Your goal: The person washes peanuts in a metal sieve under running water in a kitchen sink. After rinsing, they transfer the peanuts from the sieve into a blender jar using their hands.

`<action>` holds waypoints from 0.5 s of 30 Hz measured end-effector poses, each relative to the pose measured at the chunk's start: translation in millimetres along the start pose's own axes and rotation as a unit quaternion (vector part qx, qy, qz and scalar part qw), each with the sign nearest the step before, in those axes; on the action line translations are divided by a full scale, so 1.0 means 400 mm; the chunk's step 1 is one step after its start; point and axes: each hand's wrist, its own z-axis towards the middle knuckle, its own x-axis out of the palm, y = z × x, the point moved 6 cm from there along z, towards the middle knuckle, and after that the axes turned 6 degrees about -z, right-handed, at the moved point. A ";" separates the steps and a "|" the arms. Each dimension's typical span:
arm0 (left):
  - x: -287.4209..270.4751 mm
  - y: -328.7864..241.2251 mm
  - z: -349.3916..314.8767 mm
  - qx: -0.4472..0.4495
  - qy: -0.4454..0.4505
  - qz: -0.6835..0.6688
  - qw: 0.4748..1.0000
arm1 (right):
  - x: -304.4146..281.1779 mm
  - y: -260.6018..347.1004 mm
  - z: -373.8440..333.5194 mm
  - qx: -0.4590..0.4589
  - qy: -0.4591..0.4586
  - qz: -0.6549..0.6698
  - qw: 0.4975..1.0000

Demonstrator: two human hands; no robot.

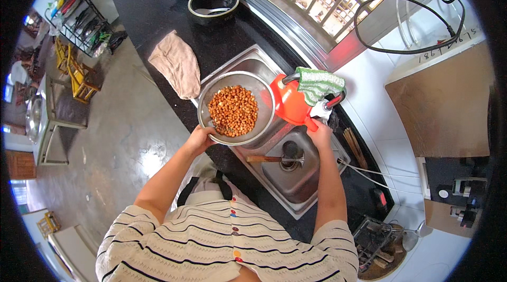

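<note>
My left hand (199, 141) grips the near-left rim of a round metal bowl (265, 103), which is over the far sink basin. Reddish-brown peanuts (232, 112) cover much of its bottom. My right hand (319, 135) is closed around the handle of an orange-red plastic dipper (289, 101), just right of the bowl. Close behind the dipper are the faucet (336, 101) and a green-and-white striped cloth (319, 85) draped over it. The dipper's inside is partly hidden, so any water in it cannot be made out.
In the near sink basin (306, 187) lies a wooden-handled tool (264, 159). A pinkish cloth (177, 65) rests on the black counter (142, 33), with a black pot (213, 6) beyond it. Chopsticks (355, 147) and white cords are by the right wall.
</note>
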 end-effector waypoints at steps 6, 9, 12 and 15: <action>-0.031 0.005 0.006 0.013 -0.013 -0.022 1.000 | 0.034 0.100 -0.028 0.041 0.074 -0.127 0.988; -0.011 -0.020 -0.025 0.015 -0.017 -0.012 1.000 | 0.049 0.163 -0.070 0.029 0.028 -0.118 0.992; -0.041 -0.029 -0.020 0.016 -0.014 -0.027 0.999 | 0.071 0.192 -0.092 0.037 0.036 -0.141 0.989; -0.062 -0.037 -0.020 0.026 0.004 -0.043 0.999 | 0.064 0.235 -0.133 0.018 -0.008 -0.157 0.987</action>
